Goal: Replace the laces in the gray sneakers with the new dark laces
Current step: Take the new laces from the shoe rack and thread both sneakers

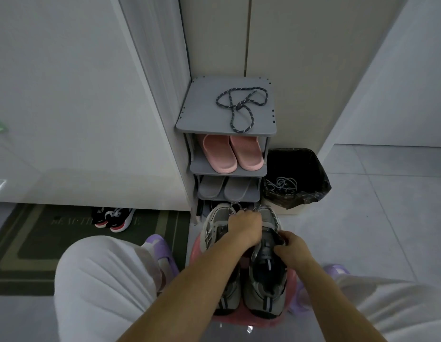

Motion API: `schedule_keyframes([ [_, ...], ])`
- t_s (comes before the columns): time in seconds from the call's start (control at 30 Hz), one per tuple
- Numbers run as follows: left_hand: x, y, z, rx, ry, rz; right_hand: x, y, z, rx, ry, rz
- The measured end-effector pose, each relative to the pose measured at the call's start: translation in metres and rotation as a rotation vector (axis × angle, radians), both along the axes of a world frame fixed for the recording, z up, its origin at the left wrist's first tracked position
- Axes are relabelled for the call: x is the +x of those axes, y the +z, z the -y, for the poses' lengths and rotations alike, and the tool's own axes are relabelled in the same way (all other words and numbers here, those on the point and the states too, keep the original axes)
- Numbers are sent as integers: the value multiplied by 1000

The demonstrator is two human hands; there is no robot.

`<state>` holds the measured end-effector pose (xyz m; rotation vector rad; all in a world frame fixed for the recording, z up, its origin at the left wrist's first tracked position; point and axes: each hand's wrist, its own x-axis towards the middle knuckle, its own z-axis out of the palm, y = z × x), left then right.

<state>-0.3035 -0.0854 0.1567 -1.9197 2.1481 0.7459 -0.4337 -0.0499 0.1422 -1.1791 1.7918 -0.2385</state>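
We sit and look down at the gray sneakers (265, 292). They stand side by side on a pink stool (196, 246) at 6 o'clock, between our knees. Our left hand (245, 227) lies on the far end of the sneakers with its fingers curled under. We cannot tell what it grips. Our right hand (292, 248) is just beside it, toward 3 o'clock. It pinches the dark top edge of the sneaker on that side.

The dark lace (241, 107) is well apart from the sneakers, at 12 o'clock. It lies in loose loops on the top shelf of a gray rack (202, 112).

Pink slippers (229, 154) sit on the next shelf down. Gray slippers (224, 188) sit on the shelf under that. A bin (310, 166) with a black bag stands just beside the rack, at 2 o'clock. Pale laces (283, 185) lie in it. At 9 o'clock black and red shoes (116, 218) rest on a green mat (29, 248).
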Motion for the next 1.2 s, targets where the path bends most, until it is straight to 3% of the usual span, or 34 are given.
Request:
schedule_keyframes([
  [0.43, 98, 9, -26, 40, 256, -274, 5, 3, 4, 0, -27, -38],
  [0.8, 173, -9, -31, 57, 617, -288, 6, 13, 2, -27, 9, -55],
  [0.93, 149, -15, -32, 52, 512, -153, 7, 13, 2, -32, 24, -68],
  [1.0, 119, -13, -32, -51, 414, -127, 8, 11, 2, -28, 29, -75],
  [1.1, 63, -4, -34, -264, 249, -229, 8, 9, 2, -19, 16, -76],
  [1.2, 14, -6, -34, -240, 38, -246, 7, 8, 0, -51, 47, -84],
])
